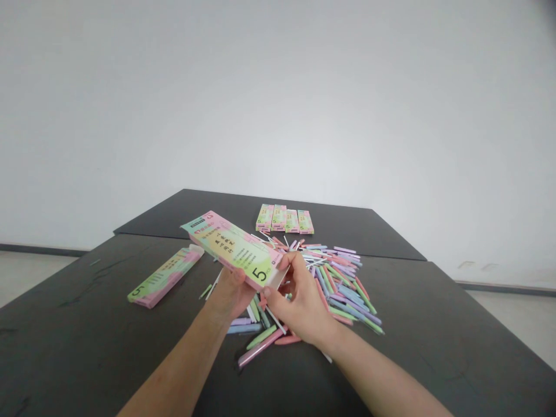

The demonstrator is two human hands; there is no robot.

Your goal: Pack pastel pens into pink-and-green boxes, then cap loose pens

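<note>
A pastel cardboard pen box [232, 246], printed with a large 5, is held tilted above the table. My left hand [232, 292] grips it from below, with the thumb along its lower edge. My right hand [297, 295] has thumb and fingers closed on the near end, at a white end flap [278, 279]. The inside of the box is hidden. Under and behind my hands lies a loose heap of pink, green, blue and purple pens [343, 284], with thin white sticks among them.
Another box [167, 275] of the same print lies at the left, its far flap raised. Several similar boxes [278, 217] stand in a row at the back of the dark table [78, 341]. Behind the table rises a white wall [278, 104].
</note>
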